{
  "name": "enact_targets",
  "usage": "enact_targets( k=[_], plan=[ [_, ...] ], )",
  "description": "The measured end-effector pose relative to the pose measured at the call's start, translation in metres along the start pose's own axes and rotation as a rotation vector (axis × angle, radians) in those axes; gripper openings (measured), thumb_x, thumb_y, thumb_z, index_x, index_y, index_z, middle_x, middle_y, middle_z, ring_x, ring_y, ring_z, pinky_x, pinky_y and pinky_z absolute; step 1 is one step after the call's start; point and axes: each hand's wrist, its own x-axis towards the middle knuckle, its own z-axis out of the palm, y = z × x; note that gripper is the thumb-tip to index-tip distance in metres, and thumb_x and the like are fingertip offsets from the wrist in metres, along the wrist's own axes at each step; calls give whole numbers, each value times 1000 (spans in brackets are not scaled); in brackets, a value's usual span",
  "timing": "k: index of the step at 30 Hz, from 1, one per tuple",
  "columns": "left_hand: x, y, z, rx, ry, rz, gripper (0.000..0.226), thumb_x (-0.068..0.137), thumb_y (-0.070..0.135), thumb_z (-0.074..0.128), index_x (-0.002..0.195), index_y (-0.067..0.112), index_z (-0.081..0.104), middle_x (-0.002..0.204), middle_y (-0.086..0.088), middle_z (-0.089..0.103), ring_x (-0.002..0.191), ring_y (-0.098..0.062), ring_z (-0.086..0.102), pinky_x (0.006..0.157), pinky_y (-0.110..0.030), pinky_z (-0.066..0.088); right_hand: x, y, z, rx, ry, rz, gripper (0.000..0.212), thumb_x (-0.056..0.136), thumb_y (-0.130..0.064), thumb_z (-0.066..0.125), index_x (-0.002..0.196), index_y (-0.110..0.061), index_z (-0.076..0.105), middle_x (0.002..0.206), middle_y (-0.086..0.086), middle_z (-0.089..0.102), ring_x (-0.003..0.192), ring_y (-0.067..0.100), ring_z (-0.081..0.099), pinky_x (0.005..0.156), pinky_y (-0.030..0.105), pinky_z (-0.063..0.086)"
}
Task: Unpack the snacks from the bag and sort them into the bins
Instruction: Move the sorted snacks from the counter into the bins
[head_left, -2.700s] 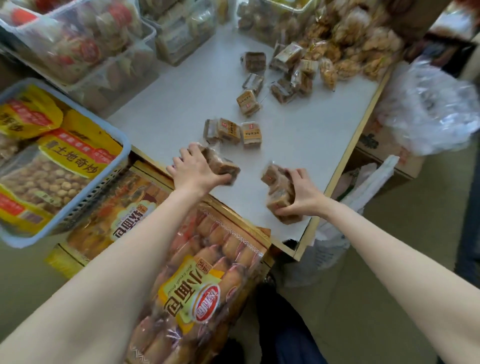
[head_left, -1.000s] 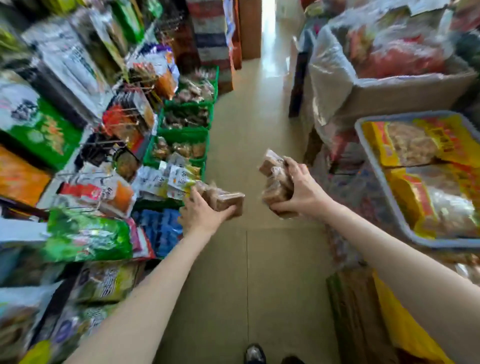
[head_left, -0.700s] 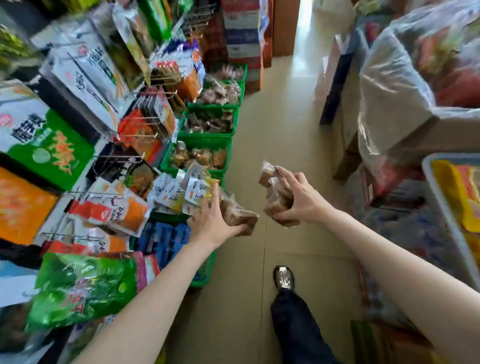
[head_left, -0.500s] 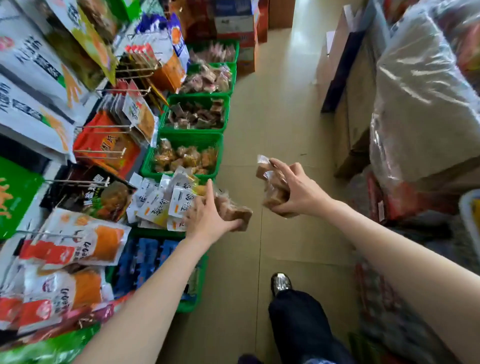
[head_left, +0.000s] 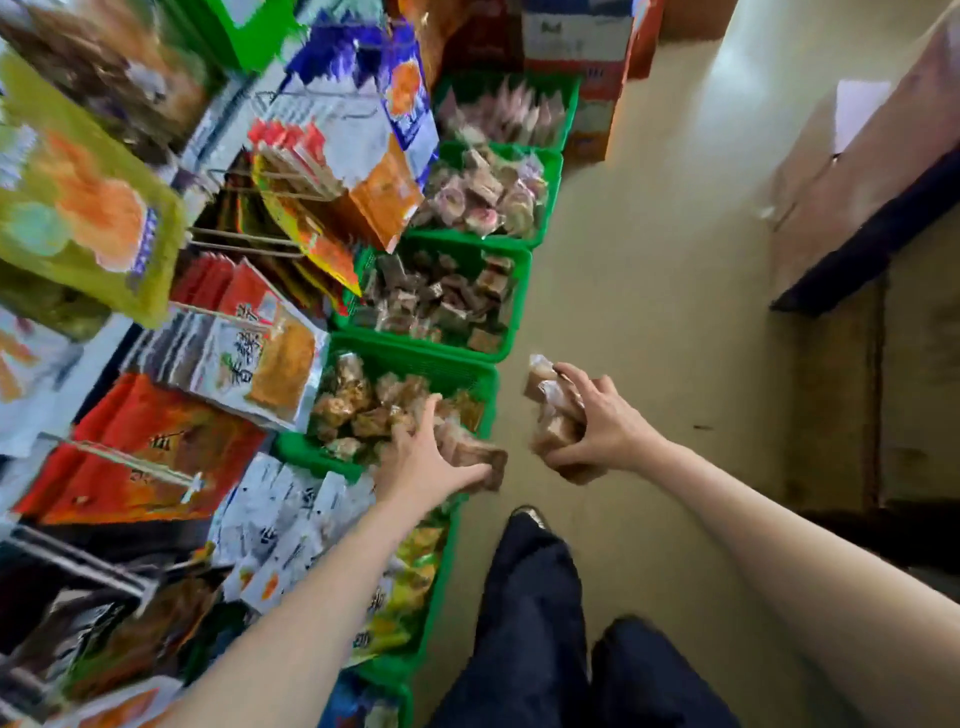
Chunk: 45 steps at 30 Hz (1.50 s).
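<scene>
Your left hand (head_left: 423, 457) grips a few brown wrapped snacks (head_left: 475, 457) at the near edge of a green bin (head_left: 415, 358); your right hand (head_left: 597, 421) clutches a second bunch (head_left: 550, 410) over the floor (head_left: 649, 260), just beside that bin. Match the wrappers before letting go: the next bin (head_left: 511, 306) back seems to hold similar brown squares. Lower them in rather than tossing. Hanging packets (head_left: 270, 358) crowd the bins' left side, so come in from the aisle.

Green plastic bins (head_left: 511, 306); glossy snack wrappers (head_left: 550, 415)
</scene>
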Motion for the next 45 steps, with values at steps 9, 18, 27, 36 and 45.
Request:
enact_targets(
  k=[9, 18, 27, 36, 45],
  plan=[
    [274, 46, 15, 132, 17, -97, 92, 67, 58, 73, 138, 37, 18, 133, -15, 31, 119, -39, 40, 100, -48, 38, 289, 64, 11, 135, -116, 153, 105, 67, -35, 81, 148, -30, 13, 127, 16, 34, 117, 36, 46, 100, 34, 38],
    [441, 10, 56, 606, 95, 34, 99, 72, 55, 70, 146, 36, 7, 142, -11, 23, 130, -36, 28, 107, -52, 23, 478, 68, 90, -16, -160, -40, 111, 68, -33, 80, 148, -35, 3, 143, 16, 17, 123, 41, 38, 100, 43, 40],
    [452, 3, 80, 370, -24, -210, 77, 90, 4, 53, 147, 30, 8, 156, -9, -10, 142, -39, 2, 111, -62, 13, 482, 76, 93, -102, -265, 31, 83, 86, -21, 62, 150, -21, 8, 150, 20, 11, 131, 44, 27, 106, 46, 31],
    [333, 90, -37, 426, 50, 115, 56, 94, 19, 45, 145, 14, 23, 142, -8, 39, 127, -27, 40, 104, -42, 33, 366, 30, -87, -146, -29, 158, 61, 91, -20, 53, 142, -5, 24, 134, 22, 37, 123, 41, 38, 100, 40, 33],
    [120, 227, -86, 651, 142, 840, 56, 88, 21, 50, 141, 13, 33, 135, -8, 42, 121, -28, 45, 97, -37, 35, 11, 18, -241, -327, 371, 390, 57, 89, -20, 54, 141, -10, 32, 135, 17, 32, 121, 37, 35, 103, 42, 35]
  ],
)
